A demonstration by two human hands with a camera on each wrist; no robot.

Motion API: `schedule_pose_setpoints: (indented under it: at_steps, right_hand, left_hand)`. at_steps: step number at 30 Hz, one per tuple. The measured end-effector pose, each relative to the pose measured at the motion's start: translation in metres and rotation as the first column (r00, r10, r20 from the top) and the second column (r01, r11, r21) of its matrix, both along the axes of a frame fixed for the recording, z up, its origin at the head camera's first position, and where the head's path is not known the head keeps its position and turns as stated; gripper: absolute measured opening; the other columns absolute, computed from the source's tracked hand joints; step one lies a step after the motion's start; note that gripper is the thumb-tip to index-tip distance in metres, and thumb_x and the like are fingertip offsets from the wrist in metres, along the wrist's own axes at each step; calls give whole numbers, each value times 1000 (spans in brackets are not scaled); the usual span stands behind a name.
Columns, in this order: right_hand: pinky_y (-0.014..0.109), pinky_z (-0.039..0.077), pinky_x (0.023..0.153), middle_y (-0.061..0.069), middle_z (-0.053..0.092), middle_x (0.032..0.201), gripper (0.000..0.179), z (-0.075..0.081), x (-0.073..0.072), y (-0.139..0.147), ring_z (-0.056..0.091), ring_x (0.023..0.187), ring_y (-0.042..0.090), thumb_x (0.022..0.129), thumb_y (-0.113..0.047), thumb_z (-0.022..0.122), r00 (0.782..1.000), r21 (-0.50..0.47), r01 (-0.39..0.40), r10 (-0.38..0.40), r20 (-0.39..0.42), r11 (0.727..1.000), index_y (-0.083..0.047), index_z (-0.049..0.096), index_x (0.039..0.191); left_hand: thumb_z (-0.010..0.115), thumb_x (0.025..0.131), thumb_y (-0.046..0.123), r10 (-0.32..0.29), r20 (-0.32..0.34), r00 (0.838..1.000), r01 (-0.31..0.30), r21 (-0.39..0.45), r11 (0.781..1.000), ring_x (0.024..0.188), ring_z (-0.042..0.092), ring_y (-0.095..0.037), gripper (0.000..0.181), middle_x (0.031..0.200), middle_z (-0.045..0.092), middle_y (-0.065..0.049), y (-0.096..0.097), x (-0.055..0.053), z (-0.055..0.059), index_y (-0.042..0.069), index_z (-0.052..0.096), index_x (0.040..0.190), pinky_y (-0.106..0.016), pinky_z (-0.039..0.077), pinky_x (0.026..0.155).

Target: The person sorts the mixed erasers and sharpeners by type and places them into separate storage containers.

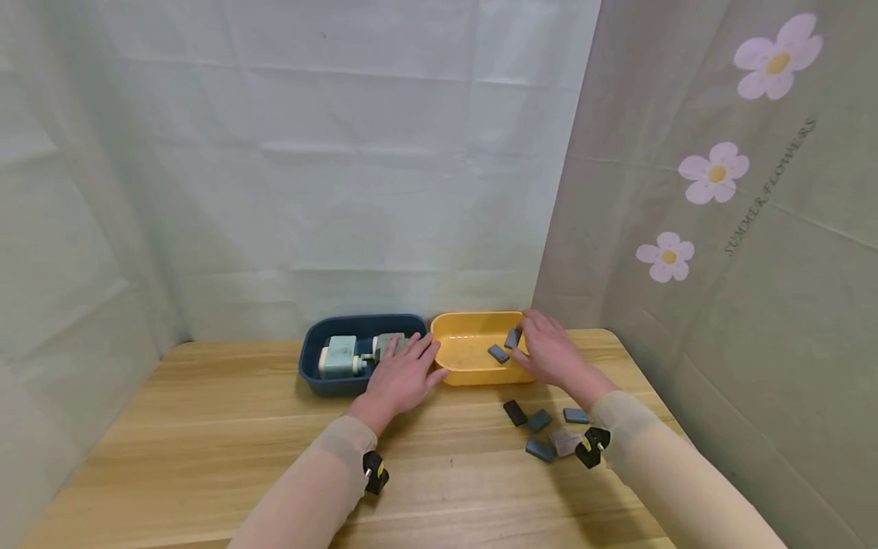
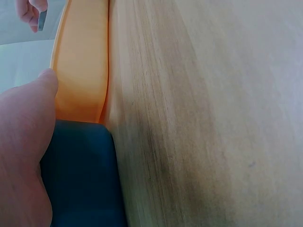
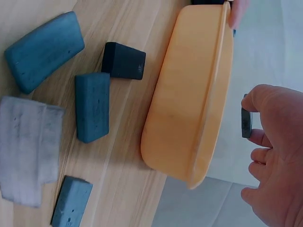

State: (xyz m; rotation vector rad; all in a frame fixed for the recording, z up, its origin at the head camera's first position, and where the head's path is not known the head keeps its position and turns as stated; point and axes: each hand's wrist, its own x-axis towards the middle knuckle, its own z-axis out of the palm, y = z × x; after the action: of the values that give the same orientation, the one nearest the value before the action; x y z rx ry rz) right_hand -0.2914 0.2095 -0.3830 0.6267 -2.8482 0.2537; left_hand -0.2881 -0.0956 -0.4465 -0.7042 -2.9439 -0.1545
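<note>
My right hand point(image 1: 551, 352) pinches a small dark rectangular block point(image 3: 246, 122) between thumb and finger, above the right end of a yellow tub point(image 1: 480, 377). Inside that tub lies another grey-blue block point(image 1: 498, 353). My left hand point(image 1: 403, 377) is spread with its fingers extended over the right end of a navy tub point(image 1: 329, 387), its thumb by the yellow tub's near rim. Two pale green and white objects of unclear kind, one a boxy piece point(image 1: 341, 354), sit in the navy tub; the left hand partly covers the other.
On the table point(image 1: 206, 435) in front of the yellow tub lie several loose blocks: a black one point(image 3: 124, 61), blue-grey ones, including a block point(image 3: 92, 107), and a pale grey piece point(image 3: 29, 150). A hanging cloth point(image 1: 384, 191) stands right behind the tubs.
</note>
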Motion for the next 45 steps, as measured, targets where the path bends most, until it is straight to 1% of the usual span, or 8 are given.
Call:
schedule_pose_setpoints:
  at_steps: [6, 15, 21, 25, 29, 36, 41, 45]
  right_hand:
    - [66, 36, 125, 34, 48, 161, 34, -1, -7, -8, 45, 151, 50, 107, -23, 70, 1000, 18, 0, 0, 11, 1000, 6, 64, 125]
    - [65, 33, 127, 32, 46, 164, 37, -1, -14, -19, 42, 155, 48, 110, -26, 71, 999, 28, 6, -7, 37, 1000, 4, 62, 130]
    - [66, 36, 125, 32, 47, 163, 35, -5, -19, -26, 44, 153, 49, 110, -26, 72, 999, 29, -2, 1, 35, 1000, 3, 62, 126]
    - [65, 34, 126, 32, 46, 164, 35, -5, -20, -30, 43, 154, 48, 111, -26, 70, 999, 18, -3, 2, 38, 1000, 4, 62, 127]
    - [66, 31, 128, 32, 43, 167, 36, -3, -21, -33, 41, 155, 48, 111, -27, 69, 999, 4, 4, -4, 50, 1000, 3, 60, 130]
    - [67, 31, 127, 31, 41, 168, 39, -4, -24, -35, 42, 155, 49, 111, -30, 69, 998, 20, 13, -14, 61, 1000, 2, 59, 132]
    - [66, 30, 128, 30, 39, 170, 46, -5, -27, -35, 40, 157, 47, 113, -31, 66, 997, 38, 24, -26, 74, 999, 4, 57, 140]
    - [65, 26, 130, 29, 35, 173, 65, -3, -28, -36, 37, 159, 47, 114, -38, 63, 995, 46, 32, -36, 90, 998, 6, 47, 159]
  left_hand:
    - [42, 117, 59, 2, 3, 1000, -2, -4, 1000, 166, 28, -34, 71, 179, 33, -8, 0, -1, 0, 14, 43, 172, -62, 12, 134]
    - [39, 117, 60, 19, 11, 1000, -19, -18, 1000, 167, 26, -32, 71, 180, 32, -7, 1, -2, 0, 16, 41, 173, -62, 11, 135]
    - [38, 117, 60, 23, 24, 999, -23, -23, 999, 167, 25, -32, 71, 181, 30, -6, 1, -2, 0, 17, 40, 173, -61, 10, 135]
    - [38, 117, 60, 17, 15, 1000, -16, -17, 1000, 167, 26, -32, 71, 180, 31, -7, 1, -2, 1, 16, 41, 173, -62, 11, 135]
    - [36, 117, 61, 19, 16, 1000, -19, -31, 999, 167, 25, -31, 71, 181, 30, -5, 1, -3, -1, 18, 39, 174, -62, 10, 135]
    - [37, 117, 61, 23, 11, 1000, -23, -34, 999, 167, 26, -30, 71, 180, 31, -5, 2, -3, -1, 18, 40, 173, -62, 10, 135]
    - [37, 117, 61, 28, 16, 999, -27, -28, 999, 167, 26, -30, 71, 181, 30, -5, 2, -1, 1, 17, 40, 173, -62, 9, 135]
    - [37, 117, 61, 28, 17, 999, -28, -27, 999, 167, 26, -31, 71, 180, 31, -5, 3, 0, 2, 17, 40, 173, -61, 10, 135]
